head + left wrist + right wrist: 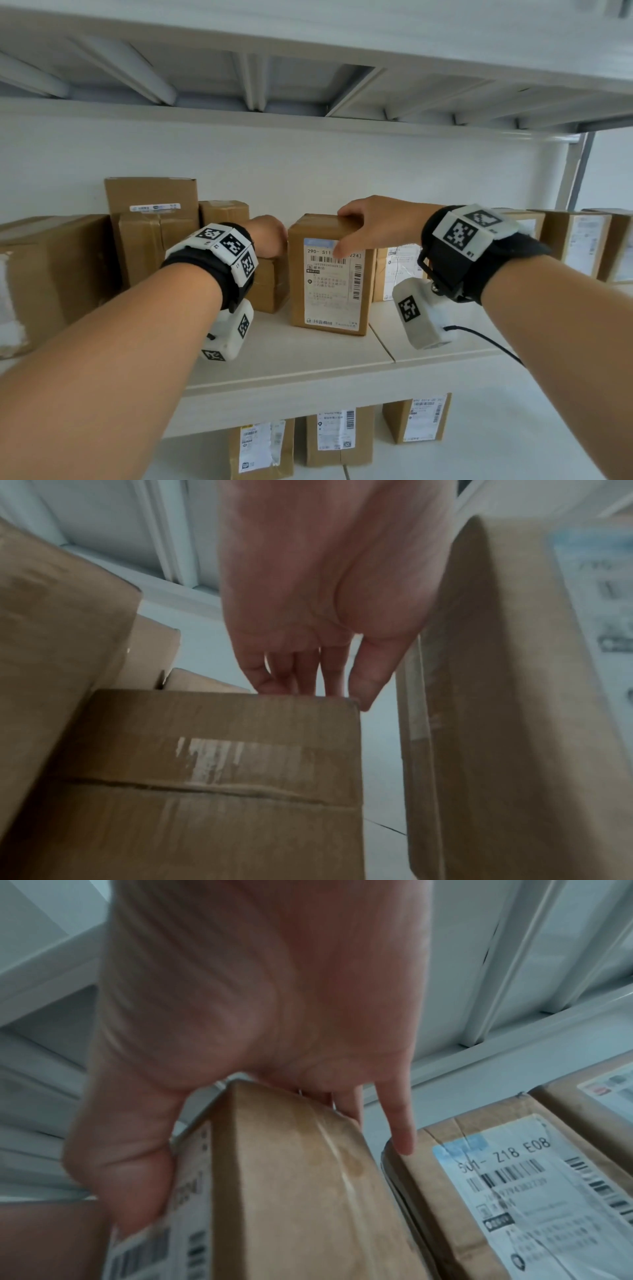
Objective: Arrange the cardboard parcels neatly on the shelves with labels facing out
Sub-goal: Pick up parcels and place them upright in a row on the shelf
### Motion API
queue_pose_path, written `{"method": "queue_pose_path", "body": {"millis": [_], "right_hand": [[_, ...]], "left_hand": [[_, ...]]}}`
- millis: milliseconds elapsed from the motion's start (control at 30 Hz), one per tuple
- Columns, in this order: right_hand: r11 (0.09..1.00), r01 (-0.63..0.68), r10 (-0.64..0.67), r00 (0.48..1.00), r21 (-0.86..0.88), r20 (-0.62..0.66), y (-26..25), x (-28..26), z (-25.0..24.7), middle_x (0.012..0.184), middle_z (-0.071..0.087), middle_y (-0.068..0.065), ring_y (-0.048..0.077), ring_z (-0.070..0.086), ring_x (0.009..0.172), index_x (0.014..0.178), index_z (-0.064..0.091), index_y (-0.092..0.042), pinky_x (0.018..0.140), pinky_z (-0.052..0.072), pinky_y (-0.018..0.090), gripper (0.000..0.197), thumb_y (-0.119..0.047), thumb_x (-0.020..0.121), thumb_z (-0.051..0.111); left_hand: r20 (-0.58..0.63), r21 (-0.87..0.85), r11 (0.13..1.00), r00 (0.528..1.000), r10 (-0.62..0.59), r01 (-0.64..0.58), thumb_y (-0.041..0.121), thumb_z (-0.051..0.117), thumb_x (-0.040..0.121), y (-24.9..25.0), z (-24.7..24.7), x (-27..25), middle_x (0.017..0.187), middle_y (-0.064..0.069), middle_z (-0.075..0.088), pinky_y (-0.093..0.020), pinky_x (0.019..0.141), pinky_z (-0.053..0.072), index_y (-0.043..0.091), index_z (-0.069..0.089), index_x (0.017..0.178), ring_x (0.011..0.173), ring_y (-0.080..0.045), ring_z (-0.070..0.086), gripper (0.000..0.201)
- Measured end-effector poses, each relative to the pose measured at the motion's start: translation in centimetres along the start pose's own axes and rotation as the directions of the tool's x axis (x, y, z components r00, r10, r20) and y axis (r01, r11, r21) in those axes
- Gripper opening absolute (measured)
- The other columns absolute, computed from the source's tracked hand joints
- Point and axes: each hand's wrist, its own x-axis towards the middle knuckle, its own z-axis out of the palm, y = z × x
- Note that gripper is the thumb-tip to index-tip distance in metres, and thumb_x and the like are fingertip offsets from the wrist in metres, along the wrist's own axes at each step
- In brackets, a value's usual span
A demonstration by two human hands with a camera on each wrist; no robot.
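Right hand (371, 222) grasps the upright labelled parcel (330, 274) at frame centre on the shelf (308, 363); left hand (318, 610), fingers relaxed, touches a plain box (212, 777) — squaring up, label out, comes next.

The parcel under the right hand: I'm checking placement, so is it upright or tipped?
Upright. The parcel stands on end on the shelf, label facing out, with the right hand gripping its top.
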Motion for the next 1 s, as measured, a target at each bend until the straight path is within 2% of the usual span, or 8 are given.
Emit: {"method": "queue_pose_path", "body": {"millis": [100,267,400,500,633,833,900,1000], "right_hand": [[1.000,0.007,-0.007,1.000,0.026,0.009,0.3,0.2,0.4,0.112,0.067,-0.001,0.014,0.063,0.102,0.129,0.051,-0.015,0.093,0.049,0.028,0.066,-0.050,0.077,0.071],[0.997,0.010,-0.010,1.000,0.073,0.011,0.4,0.4,0.6,0.119,0.064,-0.001,0.014,0.061,0.106,0.136,0.045,-0.016,0.094,0.047,0.027,0.072,-0.047,0.077,0.072],[0.993,-0.010,0.004,0.999,0.114,0.048,0.4,0.6,0.4,0.130,0.056,-0.001,0.015,0.055,0.111,0.145,0.034,-0.018,0.104,0.041,0.033,0.082,-0.039,0.077,0.074],[0.992,-0.008,0.001,0.998,0.127,0.056,0.4,0.6,0.2,0.132,0.053,-0.002,0.015,0.055,0.111,0.145,0.033,-0.021,0.104,0.041,0.033,0.082,-0.034,0.076,0.076],[0.989,0.001,0.000,1.000,0.148,-0.005,0.5,0.5,-1.1,0.132,0.052,-0.002,0.016,0.055,0.110,0.142,0.038,-0.024,0.103,0.042,0.035,0.080,-0.028,0.073,0.079],[0.975,0.062,-0.031,0.989,0.215,-0.145,-0.1,0.7,-3.6,0.128,0.055,-0.002,0.017,0.059,0.106,0.138,0.042,-0.025,0.101,0.044,0.036,0.076,-0.024,0.072,0.079],[0.975,0.086,-0.049,0.982,0.205,-0.180,-0.3,1.0,-3.9,0.128,0.055,-0.002,0.017,0.058,0.107,0.138,0.042,-0.026,0.100,0.044,0.035,0.077,-0.025,0.071,0.080],[0.981,0.112,-0.086,0.983,0.158,-0.162,-0.6,1.5,-4.2,0.126,0.054,-0.004,0.016,0.057,0.107,0.140,0.039,-0.025,0.101,0.044,0.034,0.079,-0.025,0.072,0.080]], "left_hand": [[0.052,0.036,0.999,0.998,0.031,-0.033,0.017,0.046,0.099,-0.1,0.2,0.9,0.127,-0.015,0.061,-0.034,0.097,0.043,0.002,0.061,0.123,0.111,-0.027,0.058,0.032],[0.104,0.075,0.997,0.994,0.026,-0.034,0.018,0.054,0.096,0.0,-0.1,1.2,0.135,-0.011,0.056,-0.038,0.106,0.040,0.007,0.058,0.127,0.124,-0.028,0.052,0.033],[0.199,0.028,0.999,0.980,-0.026,0.021,0.006,0.061,0.087,-0.2,-0.6,0.7,0.124,-0.013,0.060,-0.038,0.098,0.045,0.006,0.060,0.123,0.114,-0.031,0.056,0.037],[0.240,0.029,0.998,0.969,-0.058,0.053,0.006,0.064,0.083,-0.6,-1.3,0.1,0.096,-0.007,0.058,-0.030,0.076,0.046,0.016,0.053,0.125,0.085,-0.021,0.054,0.044],[0.307,0.058,0.995,0.946,-0.100,0.087,0.014,0.066,0.083,-1.3,-2.4,-0.8,0.120,-0.010,0.059,-0.028,0.084,0.048,0.025,0.045,0.137,0.088,-0.016,0.054,0.059],[0.341,-0.059,0.989,0.934,-0.105,0.133,0.023,0.076,0.079,-1.6,-4.9,-1.8,0.128,-0.002,0.055,-0.040,0.100,0.049,0.024,0.041,0.144,0.103,-0.019,0.060,0.073],[0.274,-0.222,0.972,0.962,-0.011,0.074,0.019,0.079,0.077,-1.0,-5.9,-2.3,0.137,-0.002,0.053,-0.041,0.100,0.049,0.030,0.028,0.149,0.111,-0.021,0.061,0.089],[0.061,-0.489,0.870,0.994,0.094,-0.053,0.013,0.083,0.070,0.3,-6.9,-2.6,0.154,0.001,0.032,-0.039,0.101,0.045,0.036,0.016,0.153,0.129,-0.021,0.046,0.109]]}}
